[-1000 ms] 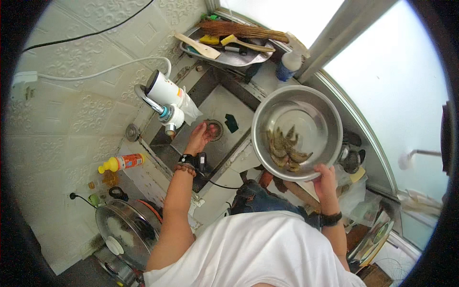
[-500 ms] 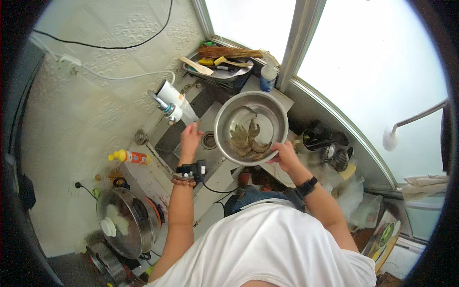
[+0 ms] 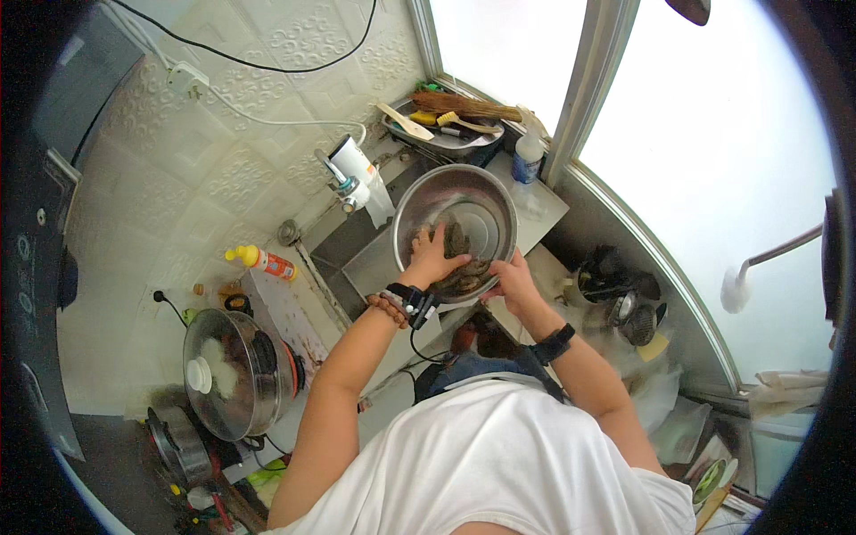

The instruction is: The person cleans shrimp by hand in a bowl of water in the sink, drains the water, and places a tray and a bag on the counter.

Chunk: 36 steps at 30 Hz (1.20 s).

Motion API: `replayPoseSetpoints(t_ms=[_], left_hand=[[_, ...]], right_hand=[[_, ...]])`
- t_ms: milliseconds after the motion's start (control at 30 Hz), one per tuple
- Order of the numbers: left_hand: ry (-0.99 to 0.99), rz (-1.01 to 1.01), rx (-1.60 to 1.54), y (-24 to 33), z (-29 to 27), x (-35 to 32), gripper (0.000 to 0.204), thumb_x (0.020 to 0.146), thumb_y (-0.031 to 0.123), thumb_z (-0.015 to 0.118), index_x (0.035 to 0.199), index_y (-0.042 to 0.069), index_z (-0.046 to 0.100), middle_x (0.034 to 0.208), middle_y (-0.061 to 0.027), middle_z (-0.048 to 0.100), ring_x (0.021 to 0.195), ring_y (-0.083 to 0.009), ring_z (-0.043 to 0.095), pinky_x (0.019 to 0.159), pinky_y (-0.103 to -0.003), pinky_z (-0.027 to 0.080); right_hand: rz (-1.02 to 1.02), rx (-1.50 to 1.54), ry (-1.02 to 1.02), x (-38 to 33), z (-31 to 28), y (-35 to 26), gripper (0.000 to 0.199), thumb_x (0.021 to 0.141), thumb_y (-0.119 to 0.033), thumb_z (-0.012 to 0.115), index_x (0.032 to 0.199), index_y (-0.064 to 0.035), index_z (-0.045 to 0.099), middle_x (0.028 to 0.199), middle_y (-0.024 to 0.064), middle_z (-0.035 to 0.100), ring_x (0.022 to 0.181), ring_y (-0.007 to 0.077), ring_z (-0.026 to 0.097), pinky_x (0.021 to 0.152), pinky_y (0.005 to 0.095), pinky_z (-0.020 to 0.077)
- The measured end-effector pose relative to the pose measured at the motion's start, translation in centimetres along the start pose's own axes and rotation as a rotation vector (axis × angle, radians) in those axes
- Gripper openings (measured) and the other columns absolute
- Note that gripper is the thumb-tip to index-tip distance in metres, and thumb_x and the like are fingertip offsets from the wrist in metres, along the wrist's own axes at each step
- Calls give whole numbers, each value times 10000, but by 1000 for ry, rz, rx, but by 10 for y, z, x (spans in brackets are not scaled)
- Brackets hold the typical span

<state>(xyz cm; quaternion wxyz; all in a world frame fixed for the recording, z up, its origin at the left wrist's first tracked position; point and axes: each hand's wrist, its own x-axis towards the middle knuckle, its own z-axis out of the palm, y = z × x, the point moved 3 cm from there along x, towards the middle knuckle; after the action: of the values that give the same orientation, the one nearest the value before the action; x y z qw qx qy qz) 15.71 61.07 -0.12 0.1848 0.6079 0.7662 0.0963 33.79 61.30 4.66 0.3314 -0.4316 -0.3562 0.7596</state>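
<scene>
A round stainless steel basin (image 3: 430, 191) is tilted slightly over the sink area, with several grey-brown shrimp (image 3: 457, 239) gathered along its lower left side. My right hand (image 3: 515, 285) is closed on the basin's near right rim, thumb and fingers either side of the edge. Inside the basin, my left hand (image 3: 432, 259) lies over the shrimp with its fingers spread. Its fingertips touch the shrimp, and part of the pile is hidden beneath the palm.
A white faucet (image 3: 354, 163) stands left of the basin. Behind are a tray with brushes (image 3: 486, 134) and a spray bottle (image 3: 527, 159). A yellow-capped bottle (image 3: 267, 262) and a glass-lidded pan (image 3: 234, 374) stand at left. Utensils (image 3: 615, 276) crowd the right side.
My left hand has moved from beside the faucet into the basin, onto the shrimp. The right hand still holds the rim. The view has shifted, so the surroundings sit farther right.
</scene>
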Motion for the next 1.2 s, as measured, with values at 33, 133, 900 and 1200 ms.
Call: replayPoseSetpoints(t_ms=[33, 133, 900, 1200], left_hand=[[6, -5, -3, -1, 2, 1, 863, 763, 517, 626, 1389, 61, 245, 1307, -272, 356, 1184, -460, 363, 982, -491, 306], [-15, 84, -36, -5, 12, 1, 750, 784, 504, 613, 1347, 88, 345, 1222, -262, 411, 1125, -460, 399, 955, -500, 332], [-65, 161, -571, 33, 24, -10, 409, 891, 349, 507, 1210, 93, 508, 1174, -180, 509, 1092, -347, 465, 936, -419, 366], [99, 325, -1137, 27, 41, 18, 210, 938, 196, 480, 1083, 55, 538, 933, -48, 555, 743, -104, 508, 623, -261, 431]], right_hand=[[-1, -5, -6, 1, 0, 0, 484, 758, -19, 451, 1219, -47, 309, 1032, 154, 496, 741, 252, 600, 478, 345, 551], [38, -46, -27, 4, -5, 3, 473, 765, -24, 453, 1216, -49, 314, 1023, 153, 495, 743, 253, 599, 468, 349, 549], [-116, -220, 46, 46, 7, -6, 415, 749, -36, 468, 1151, -11, 365, 900, 127, 521, 692, 242, 578, 421, 347, 540], [-278, -750, 95, 76, 39, -32, 400, 727, -58, 516, 1090, 37, 380, 958, 248, 559, 741, 360, 610, 534, 409, 517]])
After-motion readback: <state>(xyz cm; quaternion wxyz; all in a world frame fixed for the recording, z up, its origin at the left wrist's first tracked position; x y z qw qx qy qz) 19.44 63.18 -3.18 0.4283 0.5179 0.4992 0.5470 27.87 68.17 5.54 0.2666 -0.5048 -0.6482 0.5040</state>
